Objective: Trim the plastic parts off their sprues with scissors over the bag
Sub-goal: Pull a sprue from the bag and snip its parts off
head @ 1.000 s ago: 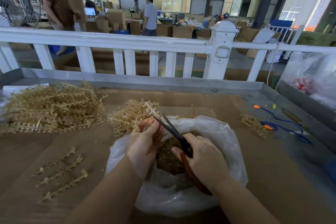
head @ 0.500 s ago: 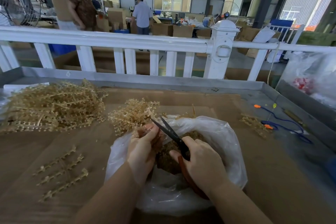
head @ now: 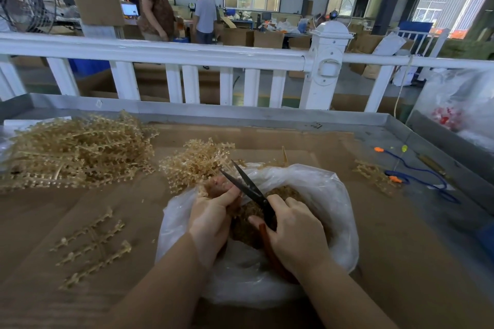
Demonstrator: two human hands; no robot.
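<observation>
While the left hand [head: 211,218] curls round a tan plastic sprue [head: 207,189] above the mouth of the clear plastic bag [head: 331,195], its thumb lies along the top and its fingers fold under, so its grip is closed on that piece. Beside it the right hand [head: 296,235] wraps the red handles of the dark-bladed scissors [head: 250,187], whose blades stand parted, tips pointing away toward the far edge of the surface. Both forearms reach in from the near edge. Brown trimmed bits [head: 248,219] fill the bag between the hands. No writing can be read anywhere. A large heap of tan sprues [head: 77,152] lies toward the far left corner of the cardboard-covered surface [head: 401,262], a smaller clump [head: 195,160] just beyond the bag, and three loose strips [head: 93,246] near the left edge.
</observation>
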